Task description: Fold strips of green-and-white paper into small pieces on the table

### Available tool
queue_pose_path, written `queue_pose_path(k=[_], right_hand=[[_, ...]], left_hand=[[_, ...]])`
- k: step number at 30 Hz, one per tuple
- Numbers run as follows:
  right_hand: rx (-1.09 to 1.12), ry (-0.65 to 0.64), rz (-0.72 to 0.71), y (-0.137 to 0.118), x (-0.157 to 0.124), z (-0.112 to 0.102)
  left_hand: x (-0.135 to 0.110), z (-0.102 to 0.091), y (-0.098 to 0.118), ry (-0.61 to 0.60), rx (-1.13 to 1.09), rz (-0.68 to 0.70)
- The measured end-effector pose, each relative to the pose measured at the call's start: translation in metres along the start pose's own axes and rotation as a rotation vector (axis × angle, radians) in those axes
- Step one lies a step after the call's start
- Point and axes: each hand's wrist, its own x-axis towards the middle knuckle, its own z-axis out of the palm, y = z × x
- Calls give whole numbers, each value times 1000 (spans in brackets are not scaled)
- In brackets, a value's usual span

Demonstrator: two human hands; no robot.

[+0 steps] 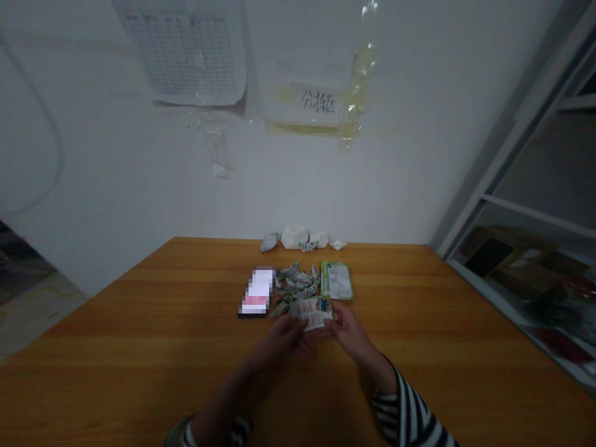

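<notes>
Between my two hands is a small flat printed packet (pixel 311 312), white with red print and a blue-and-yellow patch at its upper right. My left hand (pixel 286 332) grips its left side, thumb on top. On the right side my right hand (pixel 344 326) pinches it between thumb and fingers. A pile of crumpled green-and-white wrappers (pixel 298 280) lies just beyond the packet. A larger flat green-and-white pack (pixel 337 281) rests to the right of the pile. Something pinkish under the hands is too dim to make out.
A phone (pixel 257 292) with a lit, blurred screen lies left of the pile. Along the wall sit crumpled white tissues (pixel 295 237) and a silvery-green wrapper (pixel 269 242). The wooden table (pixel 162 298) meets a white wall with taped papers. Shelving (pixel 526 261) stands at right.
</notes>
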Motion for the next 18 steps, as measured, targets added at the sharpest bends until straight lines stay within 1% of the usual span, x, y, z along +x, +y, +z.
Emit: queue_pose_path(k=[1,2,4,6,8,9,10,12,15,16,18], right_hand=[[21,-45,15,-3,0,-3],[32,-76,22,-5,0,-5],[16,-75,17,-4,0,-5],[-46,15,-15,2,1,0],[-106,159,-58,10,2,7],[-105,203,-62,12,2,10],[-87,217,-55,14,2,12],[-2,146,-21,12,1,10],[132,-53,55,2,-1,3],[155,-109,77,-1,-2,1],[190,-155,77,-5,-4,1]], left_hand=[[-3,-1,3,-69,-41,-30],[-5,-2,4,-107,-75,-45],[-6,-2,3,-125,-120,-59],[-3,0,-1,-74,-114,-45],[1,2,-5,-5,-80,-21],[2,3,-6,19,-64,-10],[2,2,-6,34,-56,-5],[0,-1,-2,25,-70,-17],[-4,-5,4,-16,-106,-59],[-3,-6,5,8,-106,-58],[1,-7,4,115,-93,-28]])
